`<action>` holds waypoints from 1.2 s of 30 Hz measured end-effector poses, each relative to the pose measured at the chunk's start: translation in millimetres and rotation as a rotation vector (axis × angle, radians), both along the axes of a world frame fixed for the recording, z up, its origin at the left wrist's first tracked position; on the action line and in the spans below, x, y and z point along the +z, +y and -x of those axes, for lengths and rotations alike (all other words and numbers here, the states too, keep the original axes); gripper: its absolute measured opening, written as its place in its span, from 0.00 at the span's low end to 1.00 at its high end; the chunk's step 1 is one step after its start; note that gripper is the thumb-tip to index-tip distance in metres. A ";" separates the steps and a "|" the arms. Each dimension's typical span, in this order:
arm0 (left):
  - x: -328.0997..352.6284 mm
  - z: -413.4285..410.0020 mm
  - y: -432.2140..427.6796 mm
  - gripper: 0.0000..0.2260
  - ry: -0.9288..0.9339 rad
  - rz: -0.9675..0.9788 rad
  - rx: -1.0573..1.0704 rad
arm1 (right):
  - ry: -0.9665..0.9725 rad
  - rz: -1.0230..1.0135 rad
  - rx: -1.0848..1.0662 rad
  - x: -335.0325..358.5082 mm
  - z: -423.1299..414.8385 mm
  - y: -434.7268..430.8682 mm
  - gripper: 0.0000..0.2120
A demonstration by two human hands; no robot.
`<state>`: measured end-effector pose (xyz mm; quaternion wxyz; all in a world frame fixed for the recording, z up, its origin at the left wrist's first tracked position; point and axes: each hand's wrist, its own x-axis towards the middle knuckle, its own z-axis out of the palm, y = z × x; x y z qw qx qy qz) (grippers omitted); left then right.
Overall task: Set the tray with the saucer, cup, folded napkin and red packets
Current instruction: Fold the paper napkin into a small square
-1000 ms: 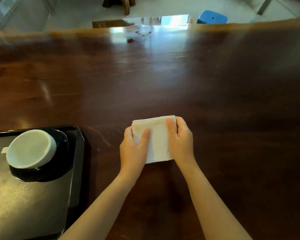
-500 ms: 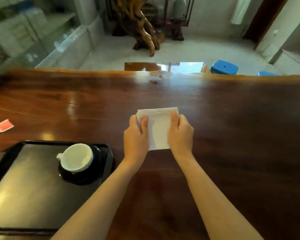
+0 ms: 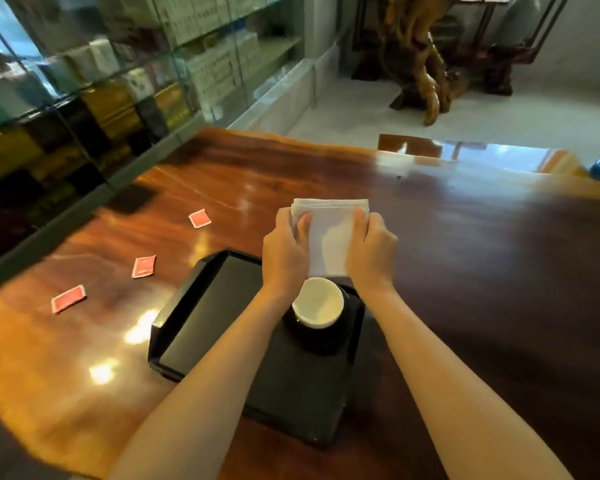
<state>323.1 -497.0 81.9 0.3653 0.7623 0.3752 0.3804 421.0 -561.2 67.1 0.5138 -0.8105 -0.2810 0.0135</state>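
I hold the folded white napkin by its two side edges. My left hand pinches the left edge with the thumb lying on top, and my right hand grips the right edge the same way. The hands are apart, with the napkin spanning the gap between them. It hangs over the far right corner of the black rectangular tray, just beyond the round white cup.

The cup stands upright on the dark round saucer at the tray's far right end. The tray lies on the glossy brown wooden table.

Three flat red packets lie on the table left of the tray, well apart from one another: the far red packet, the middle red packet and the near red packet.

A glass-fronted cabinet stands beyond the table's left edge, and a carved wooden root sculpture stands on the pale floor far behind.
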 end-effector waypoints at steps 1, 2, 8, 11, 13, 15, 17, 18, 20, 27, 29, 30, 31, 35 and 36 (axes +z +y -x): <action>-1.8 7.2 16.4 0.10 -0.003 -0.009 -0.001 | 0.004 0.006 -0.003 -1.3 8.2 15.7 0.16; -4.2 14.5 33.1 0.10 -0.014 -0.018 -0.004 | 0.007 0.015 -0.013 -2.4 16.5 31.2 0.16; -34.1 54.3 131.0 0.08 0.017 0.019 -0.098 | 0.141 0.033 -0.130 -31.8 63.0 118.6 0.18; -67.2 74.2 164.5 0.08 0.108 0.123 -0.161 | 0.262 0.109 -0.181 -71.0 89.3 146.3 0.17; -91.7 86.4 178.7 0.10 0.189 0.219 -0.195 | 0.341 0.160 -0.208 -99.4 104.3 158.2 0.18; -116.0 94.8 188.8 0.11 0.250 0.303 -0.206 | 0.402 0.243 -0.224 -122.1 114.5 165.4 0.18; -136.3 97.6 196.1 0.10 0.304 0.387 -0.215 | 0.452 0.325 -0.217 -135.3 117.9 168.8 0.18; -145.0 97.2 198.9 0.09 0.341 0.422 -0.225 | 0.476 0.366 -0.204 -140.7 117.3 168.7 0.18; -157.4 96.0 203.2 0.09 0.437 0.480 -0.249 | 0.553 0.425 -0.185 -152.4 113.3 165.7 0.19; -184.9 117.7 195.6 0.20 0.476 0.537 -0.375 | 0.556 0.548 -0.090 -172.2 129.3 154.1 0.24; -192.5 123.2 190.6 0.20 0.471 0.478 -0.352 | 0.554 0.513 -0.115 -173.9 137.6 151.7 0.29; -193.8 124.1 188.5 0.19 0.456 0.461 -0.325 | 0.540 0.488 -0.116 -175.2 140.9 150.3 0.30; -193.3 124.3 186.3 0.17 0.434 0.444 -0.300 | 0.516 0.466 -0.108 -177.2 143.7 149.0 0.30; -188.1 122.2 180.4 0.13 0.441 0.339 -0.252 | 0.409 0.485 -0.042 -182.7 151.7 146.0 0.29; -190.5 122.0 180.2 0.16 0.464 0.339 -0.252 | 0.395 0.497 -0.031 -182.5 152.3 145.1 0.29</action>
